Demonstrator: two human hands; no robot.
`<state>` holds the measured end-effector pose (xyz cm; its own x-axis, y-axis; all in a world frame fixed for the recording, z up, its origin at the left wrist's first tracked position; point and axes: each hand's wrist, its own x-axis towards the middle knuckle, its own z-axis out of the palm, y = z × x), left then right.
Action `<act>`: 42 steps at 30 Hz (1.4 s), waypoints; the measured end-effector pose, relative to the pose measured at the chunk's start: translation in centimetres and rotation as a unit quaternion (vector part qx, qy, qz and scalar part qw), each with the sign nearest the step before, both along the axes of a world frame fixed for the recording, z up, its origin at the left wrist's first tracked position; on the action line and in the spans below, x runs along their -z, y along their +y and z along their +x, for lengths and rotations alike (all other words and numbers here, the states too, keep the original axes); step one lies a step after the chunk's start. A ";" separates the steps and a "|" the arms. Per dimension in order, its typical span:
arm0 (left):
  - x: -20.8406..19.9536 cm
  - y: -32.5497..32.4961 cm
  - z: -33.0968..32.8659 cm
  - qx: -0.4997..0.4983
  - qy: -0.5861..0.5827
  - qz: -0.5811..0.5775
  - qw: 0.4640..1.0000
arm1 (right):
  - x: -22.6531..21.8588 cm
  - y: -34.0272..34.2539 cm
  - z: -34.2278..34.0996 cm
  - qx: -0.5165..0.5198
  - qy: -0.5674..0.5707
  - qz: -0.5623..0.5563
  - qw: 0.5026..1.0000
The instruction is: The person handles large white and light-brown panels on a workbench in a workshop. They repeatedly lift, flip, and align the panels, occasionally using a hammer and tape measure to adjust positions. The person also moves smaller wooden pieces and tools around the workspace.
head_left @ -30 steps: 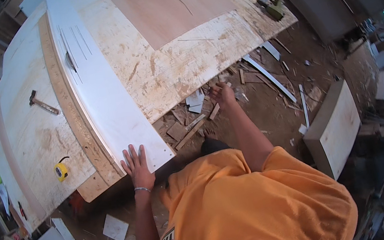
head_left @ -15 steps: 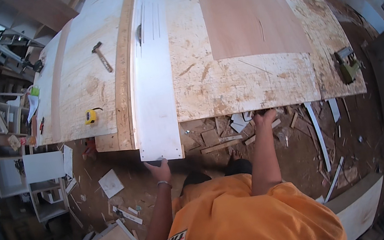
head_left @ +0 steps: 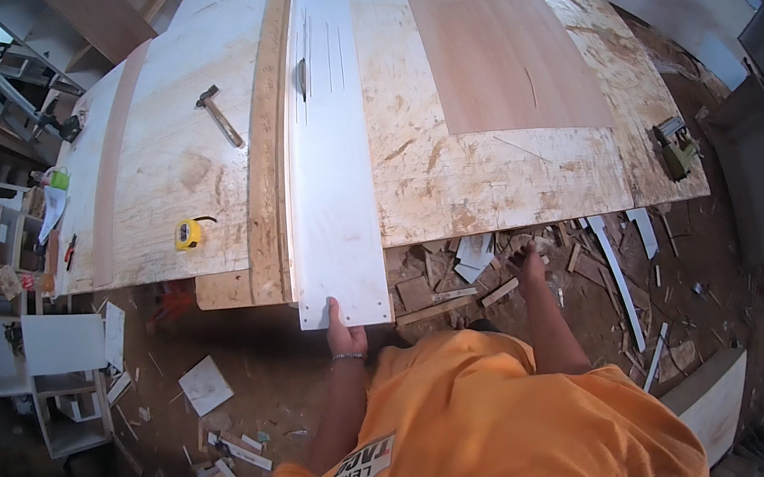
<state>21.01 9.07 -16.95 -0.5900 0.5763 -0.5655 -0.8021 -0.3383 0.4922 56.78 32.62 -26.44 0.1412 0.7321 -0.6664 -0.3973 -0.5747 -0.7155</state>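
Observation:
My left hand [head_left: 344, 334] grips the near end of a long white board [head_left: 338, 256], its thumb on top and its fingers hidden underneath. The board runs away from me across the worktable [head_left: 485, 191] and overhangs the near edge. A dark, curved saw blade [head_left: 302, 78] stands up through a slit in its far part. Along its left side lies a straight wooden strip [head_left: 267, 187]. My right hand [head_left: 530, 264] is just below the table's near edge, apart from the board, fingers loosely spread with nothing visible in them.
A hammer [head_left: 219, 117] and a yellow tape measure [head_left: 189, 233] lie left of the strip. A brown thin panel [head_left: 506, 46] lies on the right, with a green tool [head_left: 677, 147] at the right corner. Wood offcuts [head_left: 476, 258] litter the floor. Open cabinet boxes [head_left: 66, 342] stand at left.
My left hand has shifted its hold, bringing the thumb onto the board's top. My right hand has come away from the table edge toward me. The view has shifted slightly.

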 end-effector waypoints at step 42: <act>-1.7 -6.9 2.5 0.049 -0.068 -0.016 0.996 | -20.5 -12.3 -9.5 -0.469 -0.213 0.037 0.857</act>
<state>23.48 2.18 -15.21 -0.4492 0.6071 -0.6555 -0.8901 -0.2409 0.3869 47.31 20.28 -5.97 -0.3128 0.6945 -0.6479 0.5199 -0.4457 -0.7287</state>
